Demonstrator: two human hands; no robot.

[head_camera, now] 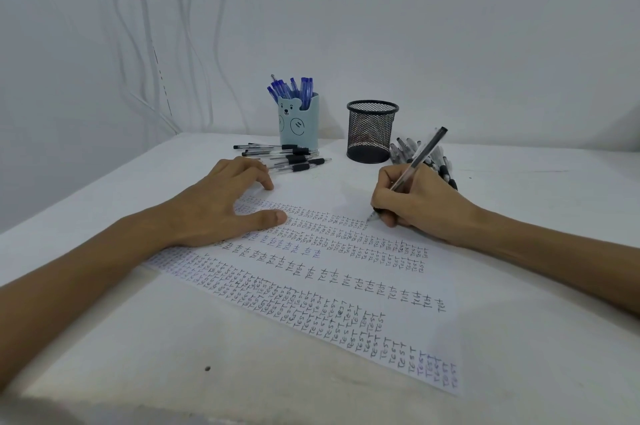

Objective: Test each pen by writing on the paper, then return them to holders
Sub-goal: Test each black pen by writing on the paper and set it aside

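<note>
Pen [420,158], clear barrel with a dark cap end, was clamped in the right hand [419,206]. Thumb and fingers were curled round its lower part and the barrel leaned back over the knuckles. Its grip section was hidden inside the fingers; only the tip showed below them, at the paper [408,324] near the end of an upper row of writing. Actual contact of tip and sheet could not be resolved.

The paper lay skewed on the white table [156,338], covered in rows of small repeated "TEST" marks. The smallest rows near the far edge were too fine to read. The far edge of the sheet was hard to separate from the tabletop.

The left hand [221,210] lay flat on the sheet's far left part, fingers apart and gripping nothing, partly covering the writing.

Behind it, loose black-grip pens [287,156] lay just beside a pale blue bear-face holder [298,123] with blue pens [294,89] standing in it. A black mesh holder [371,132] stood to its right; its contents could not be judged through the mesh. A second heap of pens [405,151] lay behind the right hand, partly blocked by it.

White cables [138,44] hung down the wall at left, cut off at the top.
</note>
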